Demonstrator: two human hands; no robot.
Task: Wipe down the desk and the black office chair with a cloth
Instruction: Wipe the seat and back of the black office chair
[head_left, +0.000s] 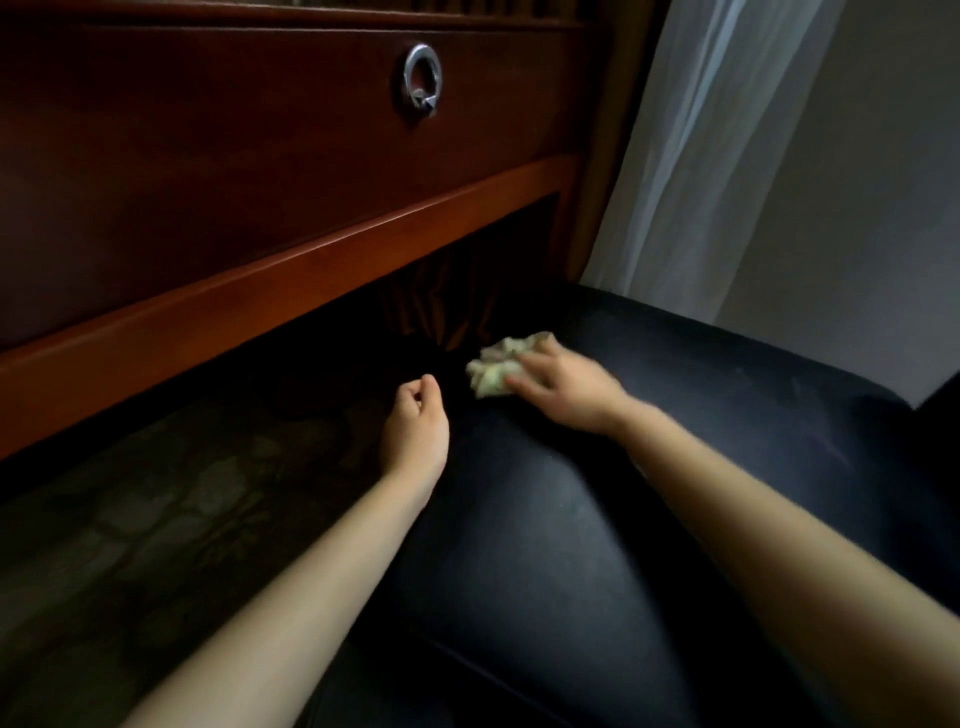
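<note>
The black office chair (597, 519) fills the lower right, its padded seat facing up. A crumpled pale green cloth (493, 366) lies on the seat's far left edge, pressed down under the fingers of my right hand (563, 387). My left hand (415, 428) hovers at the seat's left edge, fingers loosely curled, holding nothing. The reddish-brown wooden desk (270, 260) spans the upper left, its lower rail just above both hands.
A drawer front with a silver ring handle (422, 83) sits high on the desk. A white sheer curtain (691, 156) hangs at the right beside a grey wall. Dark patterned carpet (156, 519) lies below the desk at the left.
</note>
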